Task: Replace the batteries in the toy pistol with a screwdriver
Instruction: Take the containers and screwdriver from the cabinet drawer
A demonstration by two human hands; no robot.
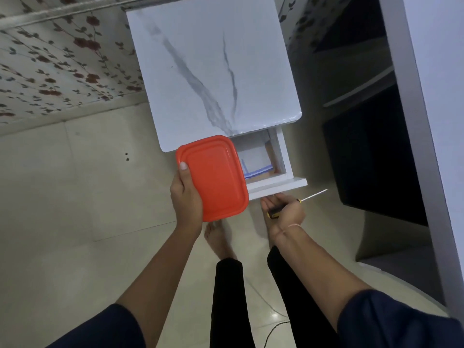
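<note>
My left hand (187,197) grips an orange plastic container with a lid (216,177) by its near left edge, thumb on top. It hovers over the left part of an open white drawer (273,183). My right hand (283,212) holds a screwdriver (301,200) with a yellow and black handle, its thin metal shaft pointing right, just below the drawer front. Inside the drawer I see a white bottom with a blue-edged item (256,172). No toy pistol or batteries show.
The drawer belongs to a small white marble-patterned table (213,71). A dark shelf unit (371,146) stands to the right, and a floral wall (50,59) to the left. My bare feet (218,239) stand on a pale tiled floor; a thin cable (273,327) lies by them.
</note>
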